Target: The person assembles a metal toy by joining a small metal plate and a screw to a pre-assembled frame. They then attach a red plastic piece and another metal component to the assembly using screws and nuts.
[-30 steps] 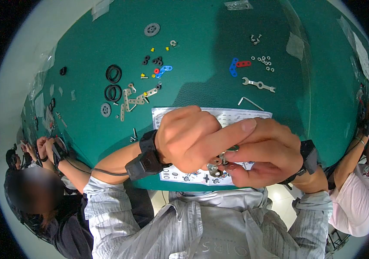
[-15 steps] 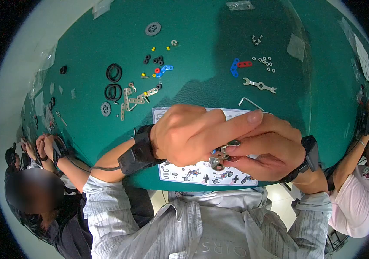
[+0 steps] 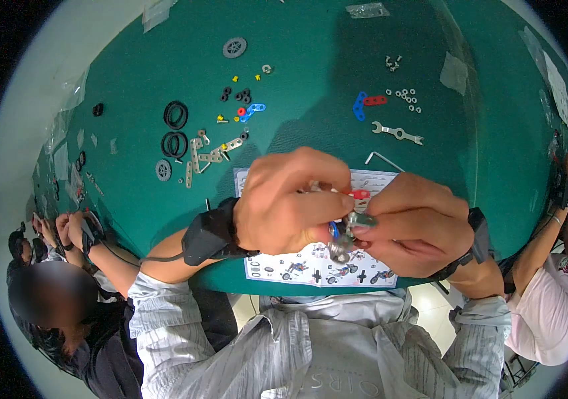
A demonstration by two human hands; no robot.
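Observation:
Between my two hands is a small model assembly (image 3: 341,247) of metal, with blue and red parts showing. My left hand (image 3: 290,203) pinches it from one side, its fingers closed near the blue piece. My right hand (image 3: 420,223) grips the other side, thumb pressed on a shiny metal part. Fingers hide much of the assembly. Under both hands lies a printed instruction sheet (image 3: 277,266) with pictures of a model. Beyond my right hand rest a hex key (image 3: 384,159) and a flat metal wrench (image 3: 397,132).
On the green table (image 3: 297,60) lie black rubber rings (image 3: 175,114), grey wheels (image 3: 235,48), perforated metal strips (image 3: 195,156), a blue bracket (image 3: 360,106), a red strip (image 3: 376,100), several nuts (image 3: 405,93) and screws (image 3: 394,63). Other people sit at both sides.
My left index finger has drawn back from over my right hand. A red part and a blue part of the assembly now show between the hands.

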